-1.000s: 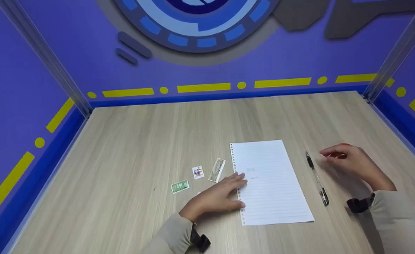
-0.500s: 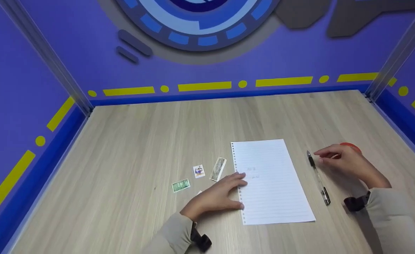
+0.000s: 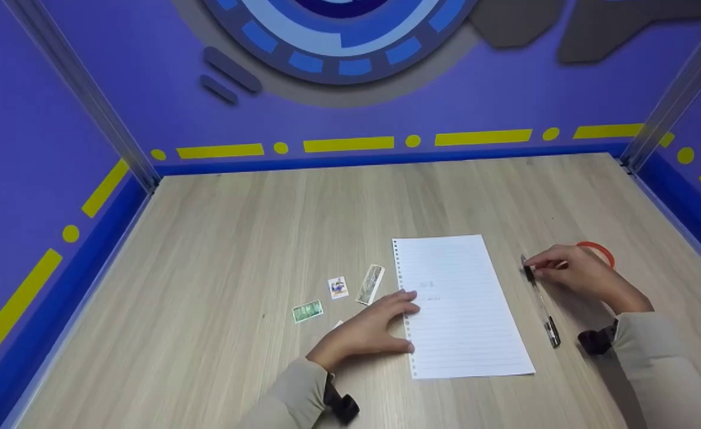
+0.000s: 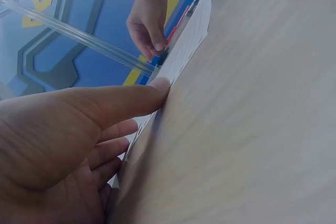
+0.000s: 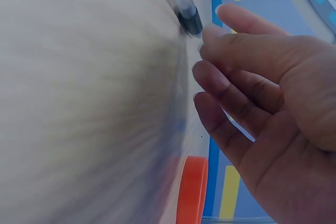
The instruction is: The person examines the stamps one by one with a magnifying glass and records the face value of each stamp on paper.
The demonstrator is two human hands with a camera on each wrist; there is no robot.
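A sheet of lined, hole-punched paper (image 3: 463,333) lies on the table with faint writing near its upper left. My left hand (image 3: 377,326) rests along its punched edge, fingertips on the sheet and thumb at the margin. To the right of the paper lies a clear pen (image 3: 541,301) with a black grip. My right hand (image 3: 576,271) is at the pen's grip, its thumb and index fingertips right beside it. In the right wrist view, the pen's dark grip (image 5: 190,20) shows just beyond those fingertips, the fingers loosely bent.
Left of the paper lie a green stamp (image 3: 307,311), a small picture stamp (image 3: 337,288) and a long narrow stamp (image 3: 370,285). A white corner (image 3: 339,325) peeks out by the left hand. An orange-red ring (image 3: 600,251) lies behind the right hand. Blue panels (image 3: 350,119) enclose the table.
My right hand has moved left, bringing its fingertips to the pen's grip and uncovering more of the orange-red ring. My left hand stays on the paper's edge.
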